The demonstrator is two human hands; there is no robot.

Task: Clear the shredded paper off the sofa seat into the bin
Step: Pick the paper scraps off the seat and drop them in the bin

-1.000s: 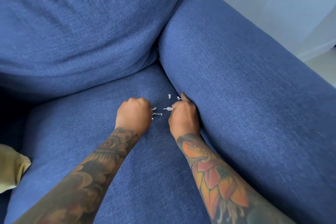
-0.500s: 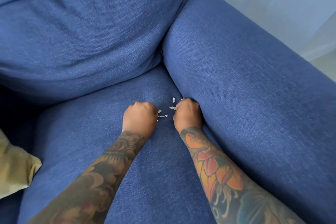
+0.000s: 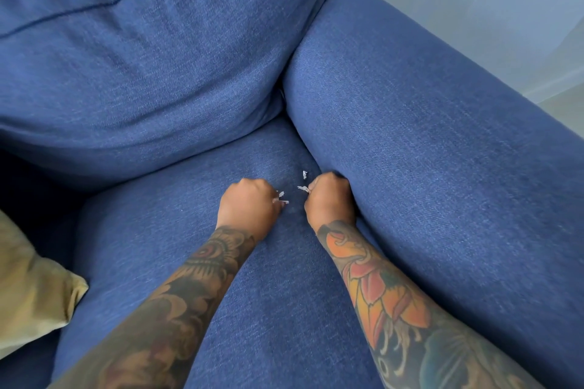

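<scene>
Both hands sit knuckles-up on the sofa seat (image 3: 196,262), fingers curled under. The left hand (image 3: 249,205) is balled, and white bits of shredded paper (image 3: 281,198) poke out at its right edge, so it seems to be pinching or trapping scraps against the fabric, though the fingertips are hidden. The right hand (image 3: 330,196) is likewise curled, tucked against the foot of the armrest (image 3: 426,151), with a small white scrap (image 3: 303,188) at its left edge that it appears to be nipping between thumb and finger. One more scrap (image 3: 305,174) lies loose on the seat just beyond the right hand, near the crease where seat meets armrest. The step in hand looks like gathering: picking the last small pieces together in the gap between the two fists. The bin is not in view, so the carry has not begun. The next move, I judge, calls for a fine pinch on the loose far piece, then keeping both fists closed for the carry so nothing drops back. The loose piece is a short sliver whose long axis runs roughly near to far; the one at the right hand lies more left to right. Behind, the back cushion (image 3: 142,73) bulges over the seat, and a yellowish cushion (image 3: 34,294) sits at the near left.
</scene>
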